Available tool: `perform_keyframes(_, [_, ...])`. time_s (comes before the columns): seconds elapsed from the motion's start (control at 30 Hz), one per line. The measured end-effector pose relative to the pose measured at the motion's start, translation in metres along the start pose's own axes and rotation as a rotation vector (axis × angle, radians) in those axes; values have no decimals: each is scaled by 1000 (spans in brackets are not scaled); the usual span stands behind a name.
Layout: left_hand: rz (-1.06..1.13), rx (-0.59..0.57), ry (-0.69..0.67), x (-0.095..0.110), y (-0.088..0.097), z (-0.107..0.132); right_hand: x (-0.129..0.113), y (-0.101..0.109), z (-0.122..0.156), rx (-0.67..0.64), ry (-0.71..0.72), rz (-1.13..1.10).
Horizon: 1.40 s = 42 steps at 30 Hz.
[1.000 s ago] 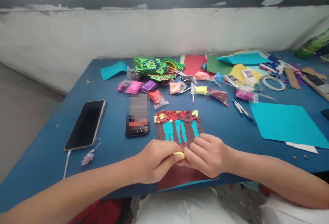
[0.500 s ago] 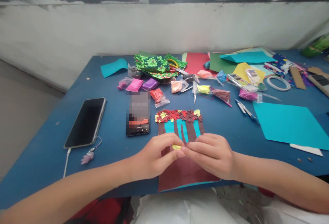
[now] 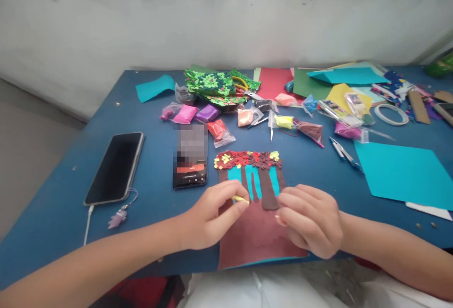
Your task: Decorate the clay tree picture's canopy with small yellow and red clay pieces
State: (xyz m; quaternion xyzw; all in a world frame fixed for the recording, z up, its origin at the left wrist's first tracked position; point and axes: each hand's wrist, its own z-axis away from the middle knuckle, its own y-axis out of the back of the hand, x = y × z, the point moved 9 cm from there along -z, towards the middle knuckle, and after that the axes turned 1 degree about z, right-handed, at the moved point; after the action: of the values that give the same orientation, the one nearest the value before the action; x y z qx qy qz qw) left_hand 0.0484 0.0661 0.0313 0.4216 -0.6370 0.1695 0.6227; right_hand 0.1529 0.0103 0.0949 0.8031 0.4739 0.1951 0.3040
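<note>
Between the thumb and forefinger of my left hand (image 3: 219, 213) is a small strip of yellow clay (image 3: 240, 199). My right hand (image 3: 307, 218) is a little to the right of it, thumb and fingers pinched together; what they hold, if anything, is too small to make out. Both hands are over a clay picture (image 3: 262, 237) lying flat on the table. Its lower part is brown, with brown trunks (image 3: 268, 190) on turquoise above. Along its top edge runs a band of red, brown and yellow clay petals (image 3: 247, 159).
A phone (image 3: 191, 157) with a lit screen and a larger charging phone (image 3: 115, 169) lie left. Behind are bagged clays (image 3: 219, 131), a green decorated piece (image 3: 208, 84) and scissors (image 3: 247, 92). Pens (image 3: 345, 154) and a turquoise sheet (image 3: 406, 171) are on the right.
My right hand has moved right, away from my left hand, uncovering more of the trunks. My left hand still holds the yellow clay. The view has tilted slightly down.
</note>
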Motion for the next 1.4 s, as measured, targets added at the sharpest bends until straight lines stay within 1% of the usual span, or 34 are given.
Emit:
perform_keyframes(0.07, [91, -27, 89, -10, -2, 0, 11, -5, -1, -73, -59, 5])
perform_keyframes(0.1, [127, -36, 112, -13, -2, 1, 16, -7, -1, -107, -78, 24])
perform_keyframes(0.2, [126, -49, 91, -14, -2, -1, 22, -14, 3, -175, -53, 126])
perform_keyframes(0.27, [107, -56, 81, -14, 0, -2, 24, -17, 8, -185, -32, 136])
perform_keyframes(0.43, [139, -79, 113, -15, 4, -3, 25, -25, 16, -206, -37, 43])
perform_keyframes(0.53, [142, -132, 129, -15, 1, -2, 24, -24, 12, -195, -40, 47])
perform_keyframes(0.63, [143, -156, 117, -15, -2, -1, 22, -26, 10, -219, -17, 68])
perform_keyframes(0.8, [163, -152, 121, -12, -2, -3, 25, -32, 18, -261, -41, 44])
perform_keyframes(0.9, [137, -179, 119, -10, -4, -4, 25, -33, 22, -277, -38, 56])
perform_keyframes(1.0, [127, -207, 85, -9, -9, -3, 25, -31, 21, -243, -39, 50])
perform_keyframes(1.13, [120, -193, 78, -12, -12, -2, 22, -29, 16, -206, -21, 58])
perform_keyframes(1.33, [95, -201, 55, -10, -12, -3, 18, -30, 11, -214, 2, 20])
perform_keyframes(1.4, [80, -198, 50, -9, -11, -3, 17, -30, 8, -228, 33, 16])
